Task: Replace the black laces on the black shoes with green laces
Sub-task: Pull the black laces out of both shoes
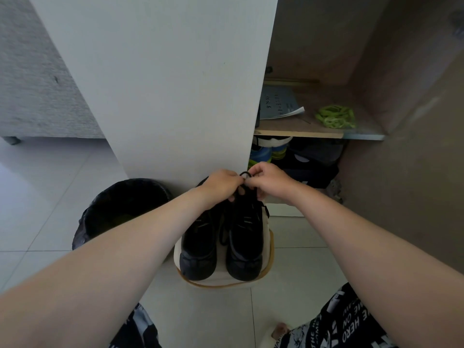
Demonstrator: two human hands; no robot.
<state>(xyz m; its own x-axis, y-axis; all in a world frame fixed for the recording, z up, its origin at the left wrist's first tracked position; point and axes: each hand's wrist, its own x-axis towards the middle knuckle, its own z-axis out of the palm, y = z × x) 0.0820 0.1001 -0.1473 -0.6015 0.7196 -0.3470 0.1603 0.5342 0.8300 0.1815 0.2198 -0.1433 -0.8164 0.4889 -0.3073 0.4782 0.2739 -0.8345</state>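
Looped black lace (247, 174) pinched by fingers of left hand (221, 183) and right hand (268, 179), matte black shoes (200, 247)

Shoes (200, 247) side by side on stool (221, 283); bin (120, 209) left; lace bundle (335, 116) on shelf (301, 133) behind, right.

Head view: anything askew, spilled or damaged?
Nothing stands out. The shoes stand side by side on the stool; left hand and right hand pinch the black lace; green laces lie bundled on the shelf.
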